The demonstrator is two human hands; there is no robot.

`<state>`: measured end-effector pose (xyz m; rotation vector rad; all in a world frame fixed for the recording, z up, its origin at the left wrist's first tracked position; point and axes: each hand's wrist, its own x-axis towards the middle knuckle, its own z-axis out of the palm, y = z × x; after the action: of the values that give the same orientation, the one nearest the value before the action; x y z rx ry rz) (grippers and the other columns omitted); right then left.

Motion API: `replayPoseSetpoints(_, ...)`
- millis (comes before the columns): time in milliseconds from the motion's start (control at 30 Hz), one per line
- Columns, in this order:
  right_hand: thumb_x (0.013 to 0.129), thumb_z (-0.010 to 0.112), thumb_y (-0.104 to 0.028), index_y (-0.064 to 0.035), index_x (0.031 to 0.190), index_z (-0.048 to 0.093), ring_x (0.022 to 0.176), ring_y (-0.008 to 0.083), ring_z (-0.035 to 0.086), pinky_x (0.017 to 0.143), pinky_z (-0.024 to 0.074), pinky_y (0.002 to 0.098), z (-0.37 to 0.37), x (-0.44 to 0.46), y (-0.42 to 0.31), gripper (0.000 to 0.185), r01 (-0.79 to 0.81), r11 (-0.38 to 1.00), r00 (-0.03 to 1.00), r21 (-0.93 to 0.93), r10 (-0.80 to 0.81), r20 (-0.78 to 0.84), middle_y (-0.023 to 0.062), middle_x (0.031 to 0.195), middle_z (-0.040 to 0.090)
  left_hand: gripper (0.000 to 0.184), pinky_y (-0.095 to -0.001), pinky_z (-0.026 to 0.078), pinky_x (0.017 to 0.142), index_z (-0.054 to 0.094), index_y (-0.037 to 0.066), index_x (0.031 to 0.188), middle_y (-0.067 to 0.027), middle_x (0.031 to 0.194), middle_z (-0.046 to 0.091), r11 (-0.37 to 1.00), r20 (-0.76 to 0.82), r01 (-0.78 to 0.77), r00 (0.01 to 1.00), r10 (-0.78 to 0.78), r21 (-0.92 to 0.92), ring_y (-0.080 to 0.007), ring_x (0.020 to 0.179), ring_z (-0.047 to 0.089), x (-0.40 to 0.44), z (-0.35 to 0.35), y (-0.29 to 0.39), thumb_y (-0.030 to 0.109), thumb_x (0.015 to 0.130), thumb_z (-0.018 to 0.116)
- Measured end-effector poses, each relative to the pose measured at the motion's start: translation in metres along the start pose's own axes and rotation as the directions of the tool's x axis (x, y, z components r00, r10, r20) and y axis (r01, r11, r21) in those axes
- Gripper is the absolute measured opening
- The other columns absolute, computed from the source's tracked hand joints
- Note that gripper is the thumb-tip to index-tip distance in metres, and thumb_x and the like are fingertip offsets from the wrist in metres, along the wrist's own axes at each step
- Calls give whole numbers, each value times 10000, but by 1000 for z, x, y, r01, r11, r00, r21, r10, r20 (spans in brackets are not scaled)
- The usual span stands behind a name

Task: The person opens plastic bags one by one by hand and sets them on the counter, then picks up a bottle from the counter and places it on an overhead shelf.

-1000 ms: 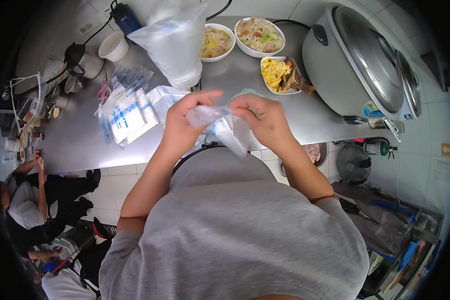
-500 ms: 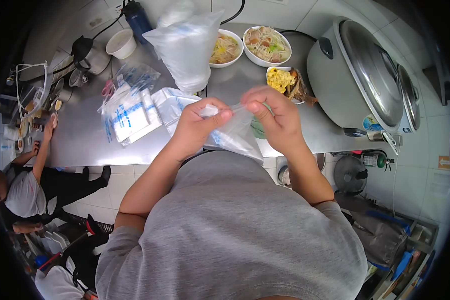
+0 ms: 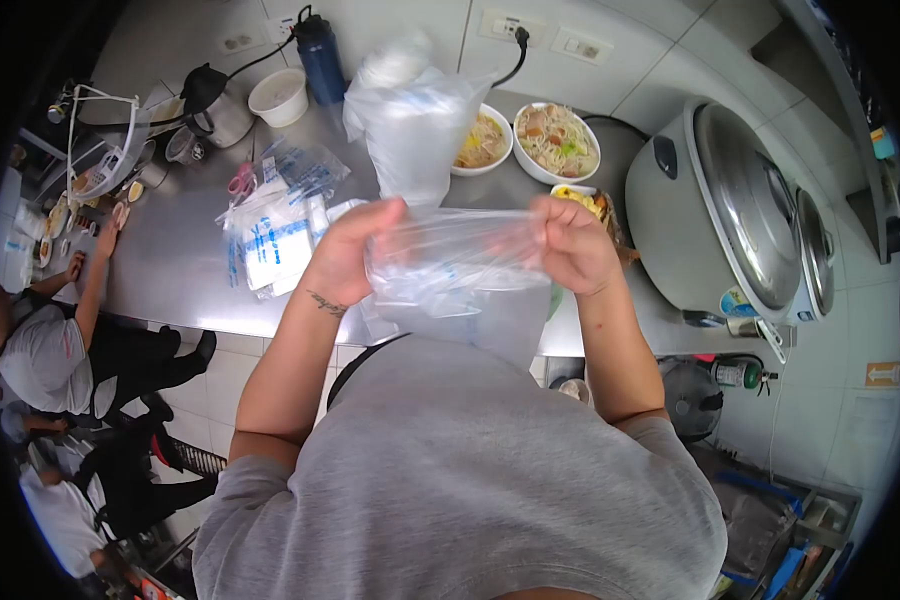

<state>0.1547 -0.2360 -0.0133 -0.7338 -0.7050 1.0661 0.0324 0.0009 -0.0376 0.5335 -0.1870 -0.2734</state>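
A clear plastic bag (image 3: 460,265) is stretched wide between my two hands, in front of my body and above the counter's near edge. My left hand (image 3: 350,255) grips its left side. At the right side, my right hand (image 3: 578,248) pinches the edge with bent fingers. Just beyond the bag stands a tall bundle of plastic bags (image 3: 410,130). Flat packs of clear bags with blue print (image 3: 275,250) lie left of my left hand. Past my right hand is a dish with yellow food (image 3: 582,197), partly hidden by that hand.
Two white bowls of noodles, one nearer the bundle (image 3: 482,145) and one further right (image 3: 557,145), stand at the back. A large rice cooker (image 3: 670,200) fills the right. A blue bottle (image 3: 320,60), white tub (image 3: 278,98) and kettle (image 3: 220,110) stand back left. Another person (image 3: 50,340) works at far left.
My hands have moved apart, pulling the bag from a gathered pinch into a wide stretch. The view has tilted up, showing more wall and outlets.
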Motion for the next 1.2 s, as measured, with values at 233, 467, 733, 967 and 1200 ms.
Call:
replayPoseSetpoints(233, 862, 571, -169, -26, 861, 579, 707, 166, 621, 636, 526, 305, 26, 91, -69, 143, -94, 985, 851, -147, 3, -524, 93, 818, 622, 253, -334, 517, 802, 555, -34, 1063, -123, 974, 621, 992, -78, -118, 989, 122, 52, -208, 817, 634, 26, 24, 68, 111, 856, 536)
replayPoseSetpoints(467, 821, 529, -99, -26, 864, 601, 600, 150, 597, 487, 477, 275, -99, 147, 68, 111, -227, 968, 693, -104, 85, -716, 62, 772, 625, 272, -381, 531, 772, 548, -50, 1071, -153, 985, 621, 986, -700, -158, 700, 146, 47, -250, 831, 633, 53, -138, 8, 40, 816, 527)
replayPoseSetpoints(733, 837, 560, -198, -36, 1040, 573, 863, 163, 578, 778, 436, 287, -92, 126, 42, 260, 26, 926, 785, -376, -251, -566, 47, 958, 614, 507, -296, 480, 710, 563, 5, 1120, -117, 947, 646, 417, -580, 404, 568, 584, 814, -190, 781, 622, 12, -96, 25, 287, 735, 734)
replayPoseSetpoints(967, 652, 802, -230, -15, 1154, 522, 977, 192, 565, 859, 446, 331, -66, 128, 60, 614, -176, 718, 885, -673, -184, -428, 81, 1058, 597, 561, -328, 469, 806, 571, 43, 1128, -102, 998, 650, 102, -195, 169, 753, 629, 980, -225, 907, 619, 58, -77, 19, 275, 667, 791)
replayPoseSetpoints(1200, 599, 841, -187, -3, 1080, 561, 894, 177, 593, 803, 478, 320, -52, 73, 58, 586, -97, 691, 849, -716, -319, -422, 85, 984, 624, 637, -337, 463, 833, 541, 21, 1140, -131, 1041, 638, 355, -259, 91, 849, 460, 930, -226, 958, 614, 68, -78, -41, 313, 643, 810)
